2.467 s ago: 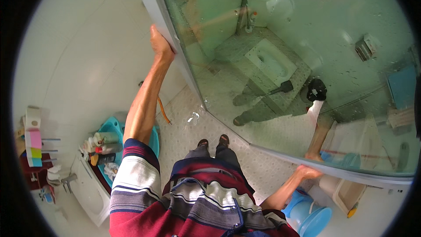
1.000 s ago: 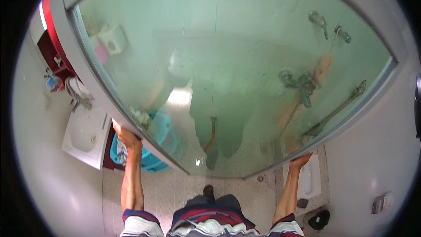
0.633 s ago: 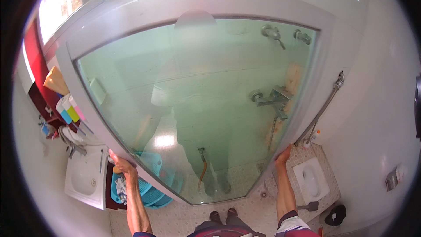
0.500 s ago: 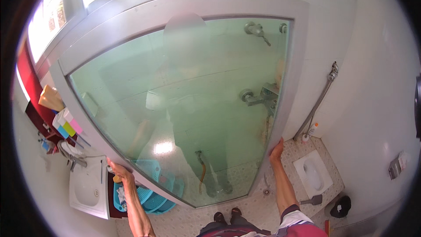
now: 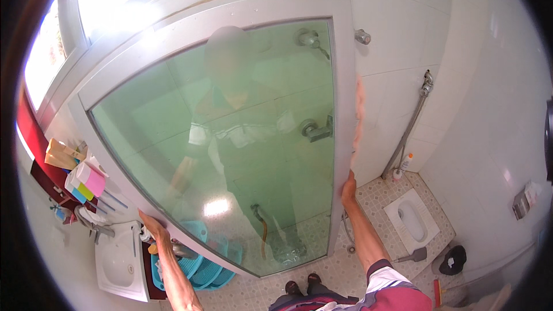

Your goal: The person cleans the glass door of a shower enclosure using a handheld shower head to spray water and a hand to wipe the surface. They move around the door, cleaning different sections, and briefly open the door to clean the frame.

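A large greenish glass panel in a pale metal frame fills the middle of the view, standing in front of me. My left hand grips the frame's lower left edge, its fingers partly behind it. On the right edge of the frame, my right hand holds on with the thumb side up and the fingers mostly hidden. Through the glass show a shower mixer, a wall valve and a yellowish hose. My own reflection lies across the pane.
At left are a white washbasin, a holder with colourful cups and a blue plastic rack. A squat toilet, a metal pipe and a bottle are at right, with a black bin nearer.
The panel's right side has shifted left with my right hand, uncovering a wall knob and a pinkish-orange strip beside it. My left hand stays on the lower left edge.
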The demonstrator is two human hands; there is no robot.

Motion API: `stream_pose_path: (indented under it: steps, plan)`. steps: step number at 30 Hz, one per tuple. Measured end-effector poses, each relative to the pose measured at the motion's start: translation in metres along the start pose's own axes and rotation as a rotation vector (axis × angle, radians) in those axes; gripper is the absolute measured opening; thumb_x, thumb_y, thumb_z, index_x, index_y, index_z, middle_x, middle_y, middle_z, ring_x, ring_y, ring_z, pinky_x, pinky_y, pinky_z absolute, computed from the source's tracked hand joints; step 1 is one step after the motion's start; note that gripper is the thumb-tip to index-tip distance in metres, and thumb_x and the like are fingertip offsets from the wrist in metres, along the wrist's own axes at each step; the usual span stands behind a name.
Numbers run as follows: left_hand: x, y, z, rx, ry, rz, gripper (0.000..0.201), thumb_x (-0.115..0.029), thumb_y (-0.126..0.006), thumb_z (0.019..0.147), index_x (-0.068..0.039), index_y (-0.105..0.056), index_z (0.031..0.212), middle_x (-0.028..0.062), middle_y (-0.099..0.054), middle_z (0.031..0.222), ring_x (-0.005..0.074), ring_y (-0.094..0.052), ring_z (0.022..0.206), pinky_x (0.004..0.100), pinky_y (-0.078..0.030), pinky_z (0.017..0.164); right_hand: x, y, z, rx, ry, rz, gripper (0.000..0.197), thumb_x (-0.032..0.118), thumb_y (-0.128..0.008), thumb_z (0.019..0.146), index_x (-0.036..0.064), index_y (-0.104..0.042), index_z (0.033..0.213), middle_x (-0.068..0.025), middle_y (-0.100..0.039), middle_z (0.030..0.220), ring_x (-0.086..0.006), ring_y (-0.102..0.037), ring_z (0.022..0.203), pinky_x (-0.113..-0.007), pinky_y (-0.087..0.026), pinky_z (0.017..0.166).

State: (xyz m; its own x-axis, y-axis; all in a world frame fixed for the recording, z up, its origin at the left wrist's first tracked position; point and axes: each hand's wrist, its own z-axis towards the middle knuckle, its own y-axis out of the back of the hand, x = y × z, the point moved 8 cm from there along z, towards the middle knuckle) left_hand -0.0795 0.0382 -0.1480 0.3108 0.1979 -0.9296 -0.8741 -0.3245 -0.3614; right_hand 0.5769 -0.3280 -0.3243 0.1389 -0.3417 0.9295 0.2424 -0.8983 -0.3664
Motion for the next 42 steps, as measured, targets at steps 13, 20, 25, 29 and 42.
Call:
stream_pose_path:
  steps: [13,20,25,29,42]
  plan:
    - [0.035,-0.005,0.039,0.067,0.063,0.062,0.072,-0.053,-0.042,0.098,0.0,-0.036,0.146,0.0092,-0.041,0.149,0.0245,-0.039,0.133,0.0339,-0.027,0.112,0.017,-0.019,-0.008,0.029,0.015,-0.128,0.055,0.044,-0.035,0.102,0.0,-0.06,0.124,-0.0091,-0.065,0.116,-0.0191,-0.058,0.105,-0.031,-0.042,0.093]
    - [0.031,0.017,0.07,0.057,0.043,0.107,0.072,-0.052,-0.043,0.098,-0.001,-0.033,0.148,0.0091,-0.039,0.15,0.0254,-0.038,0.134,0.0345,-0.026,0.112,0.032,-0.038,-0.025,0.065,-0.085,-0.108,0.054,0.051,-0.038,0.1,0.0057,-0.066,0.102,-0.0003,-0.055,0.069,-0.0137,-0.051,0.063,-0.03,-0.04,0.057]
    - [0.018,-0.012,0.043,0.135,-0.073,0.047,0.071,-0.052,-0.045,0.098,-0.005,-0.033,0.148,0.008,-0.038,0.151,0.025,-0.038,0.133,0.036,-0.028,0.112,0.048,-0.022,-0.022,-0.058,-0.092,-0.214,0.058,0.058,-0.043,0.095,0.0107,-0.049,0.062,0.0006,-0.042,0.056,-0.013,-0.039,0.048,-0.032,-0.028,0.044]
    - [0.015,-0.014,0.034,0.199,0.13,0.026,0.067,-0.051,-0.045,0.098,-0.006,-0.037,0.146,0.0069,-0.042,0.148,0.0244,-0.04,0.131,0.0362,-0.03,0.111,0.034,-0.019,-0.03,-0.058,-0.159,-0.278,0.06,0.055,-0.044,0.095,0.0023,-0.055,0.068,-0.0038,-0.049,0.061,-0.0162,-0.045,0.06,-0.035,-0.035,0.056]
    - [0.005,0.021,0.054,0.031,-0.069,0.026,0.043,-0.038,-0.039,0.096,-0.003,-0.06,0.109,0.0107,-0.062,0.104,0.0252,-0.059,0.084,0.0354,-0.052,0.073,0.026,-0.032,-0.015,-0.042,-0.021,-0.497,0.044,0.034,-0.036,0.097,0.0037,-0.063,0.115,-0.0264,-0.065,0.1,-0.0421,-0.06,0.094,-0.045,-0.044,0.084]
